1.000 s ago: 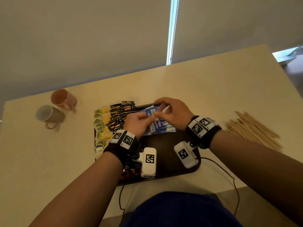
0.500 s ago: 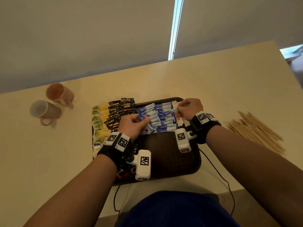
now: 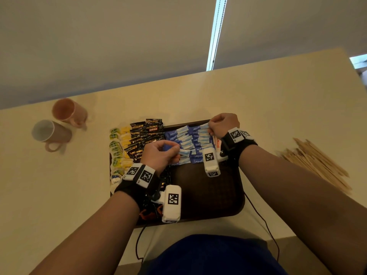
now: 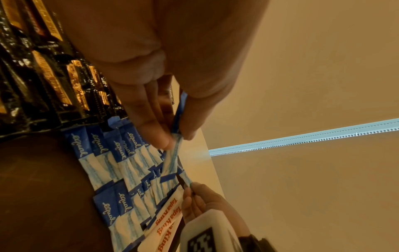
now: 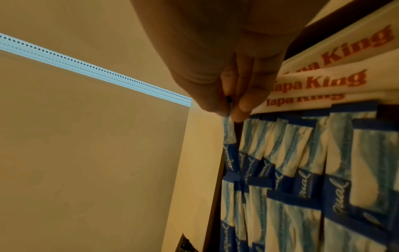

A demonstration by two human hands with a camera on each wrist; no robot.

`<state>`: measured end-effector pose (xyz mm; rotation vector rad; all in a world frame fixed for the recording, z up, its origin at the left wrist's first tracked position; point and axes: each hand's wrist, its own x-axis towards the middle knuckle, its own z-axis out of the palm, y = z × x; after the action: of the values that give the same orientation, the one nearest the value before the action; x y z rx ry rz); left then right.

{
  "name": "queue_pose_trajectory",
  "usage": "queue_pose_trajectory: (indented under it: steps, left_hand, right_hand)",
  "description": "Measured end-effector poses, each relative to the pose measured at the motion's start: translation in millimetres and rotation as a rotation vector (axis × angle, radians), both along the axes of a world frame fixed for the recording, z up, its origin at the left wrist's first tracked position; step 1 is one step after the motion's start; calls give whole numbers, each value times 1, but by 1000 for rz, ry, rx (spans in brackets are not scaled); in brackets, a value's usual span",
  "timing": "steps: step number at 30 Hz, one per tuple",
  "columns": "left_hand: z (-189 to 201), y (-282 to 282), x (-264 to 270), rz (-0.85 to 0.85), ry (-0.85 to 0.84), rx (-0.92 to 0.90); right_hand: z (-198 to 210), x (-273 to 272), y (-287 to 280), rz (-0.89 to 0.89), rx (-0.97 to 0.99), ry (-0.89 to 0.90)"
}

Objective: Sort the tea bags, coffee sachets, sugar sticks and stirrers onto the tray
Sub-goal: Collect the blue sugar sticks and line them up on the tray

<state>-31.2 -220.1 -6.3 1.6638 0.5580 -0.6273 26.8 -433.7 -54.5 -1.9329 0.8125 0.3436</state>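
Note:
A dark brown tray holds yellow-green tea bags at its left, black coffee sachets beside them, and blue and white sugar sticks in the far middle. My left hand pinches one blue sugar stick just above the rows. My right hand pinches the end of another sugar stick at the tray's far right corner. White sachets with red print lie along the right of the sugar rows. Wooden stirrers lie in a heap on the table at right.
Two mugs, one pink and one grey-brown, lie on the beige table at far left. The near half of the tray is bare. A black cable runs off the near table edge. A blind hangs behind the table.
My hands were together over the sugar sticks; they have drawn apart. The right hand went to the tray's far right corner, the left stayed at the rows' left, each pinching a stick.

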Motion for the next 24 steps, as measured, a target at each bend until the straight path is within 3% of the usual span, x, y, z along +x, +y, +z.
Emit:
queue_pose_trajectory:
  steps: [7,15,20,24]
  left_hand:
    - [0,-1,0,2,7,-9]
    - [2,0,2,21,7,-43]
    - [4,-3,3,72,21,-107]
    - [8,-11,6,104,9,-134]
  right_hand:
    - [-4,2,1,110,-128,-14]
    - [1,2,8,221,-76,-8]
    - [19,-2,-3,239,-85,-172]
    - [31,-8,-2,428,-92,-286]
